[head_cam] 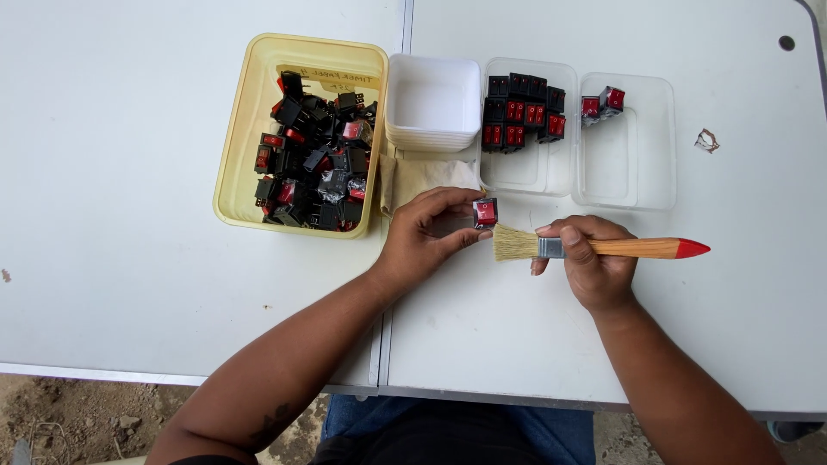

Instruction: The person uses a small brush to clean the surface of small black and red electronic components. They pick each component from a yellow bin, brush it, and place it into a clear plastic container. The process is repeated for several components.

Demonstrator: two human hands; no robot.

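Observation:
My left hand (424, 232) pinches a small black rocker switch with a red face (486, 212) between thumb and fingers, just above the white table. My right hand (591, 258) grips a paintbrush (620, 248) with a wooden handle, red tip and pale bristles. The bristles point left and sit right below the switch, nearly touching it.
A yellow tub (237, 155) full of black and red switches stands at the left. Beside it are stacked white trays (433, 103), a cloth (422, 176), a clear tray (530, 172) with neatly laid switches, and another clear tray (633, 164) holding two. A crumpled scrap (707, 140) lies at the right.

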